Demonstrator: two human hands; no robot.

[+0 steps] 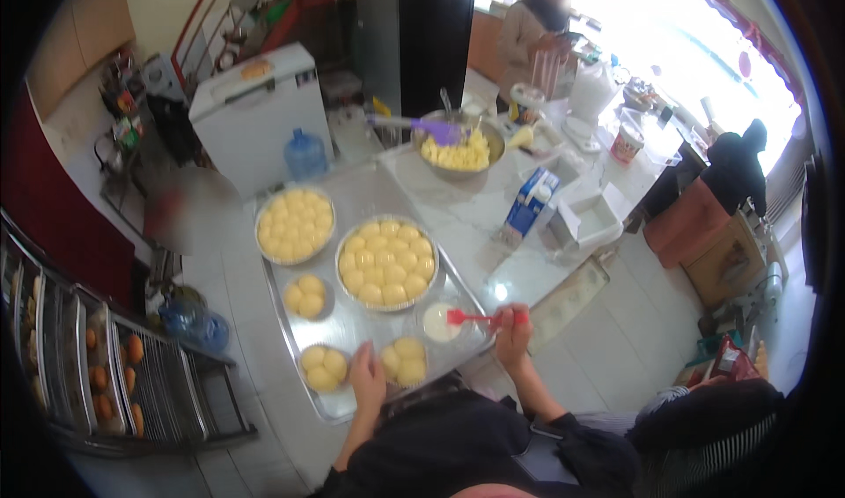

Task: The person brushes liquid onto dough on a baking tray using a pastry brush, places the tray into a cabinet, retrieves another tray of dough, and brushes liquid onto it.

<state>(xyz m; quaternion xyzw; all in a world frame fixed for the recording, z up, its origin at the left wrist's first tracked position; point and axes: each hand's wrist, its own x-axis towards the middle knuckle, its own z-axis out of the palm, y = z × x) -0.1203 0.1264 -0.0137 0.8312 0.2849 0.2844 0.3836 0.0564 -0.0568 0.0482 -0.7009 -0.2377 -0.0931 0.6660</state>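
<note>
Nearest, the left hand [367, 373] hangs between two small tins of dough buns [323, 368] [405, 361]; whether its fingers grip a rim, I cannot tell. The right hand [512, 332] holds a red pastry brush [471, 317], its head over the edge of a cup of white liquid [437, 324]. All this is over a metal tray [354, 324] on the counter [462, 207].

Brushing seems under way: buns in the larger round pan [385, 307] look glossy, but which others are coated is unclear. All look pale and unbaked, so baking probably remains. Beyond sit a third small tin of buns [306, 296] and another filled round pan [295, 225].

Farther off stand a blue-and-white carton [532, 200], its contents hidden, and a metal bowl of yellow chunks [458, 153].
</note>
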